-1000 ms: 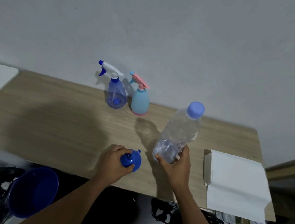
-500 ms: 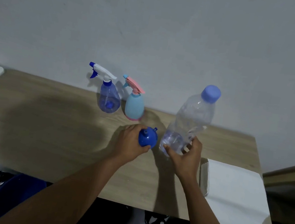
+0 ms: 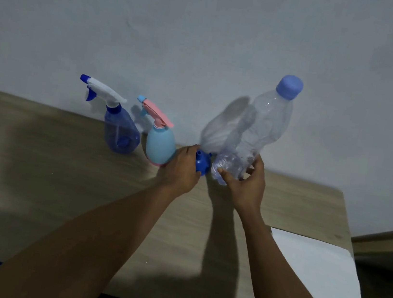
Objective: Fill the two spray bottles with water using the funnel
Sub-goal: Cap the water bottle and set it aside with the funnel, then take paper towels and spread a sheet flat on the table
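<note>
A: Fingers (image 3: 222,171) of the right hand (image 3: 245,186) wrapped round the base of the water bottle (image 3: 259,135), thumb on the far side. Left hand (image 3: 182,169) closed on the blue funnel (image 3: 202,163), knuckles up.

B: Bottle capped?

A: Yes, blue cap (image 3: 289,87) on. Bottle tilted, neck leaning away toward the wall, base at or just off the table (image 3: 59,180); can't tell which.

B: Spray bottles?

A: Both upright at the back edge. Blue spray bottle (image 3: 120,135) left, light-blue spray bottle with pink trigger (image 3: 160,144) right, just beside the left hand. Trigger heads on both, so nothing filled yet, I'd judge.

B: Handling?

A: Water bottle looks thin clear plastic, soft walls. Looks mostly full, so probably heavy, and held that low it would want to tip. Squeeze hard once uncapped and it'll likely spurt. Better hold is mid-body, at the ribbed waist. Funnel is small rigid plastic, light; grip by the cone rim, keep the spout free. Spray bottles likely light when empty and easy to knock over, so steady one by the body while unscrewing.

B: Anything else?

A: White sheet (image 3: 311,278) on the table's right end.
</note>
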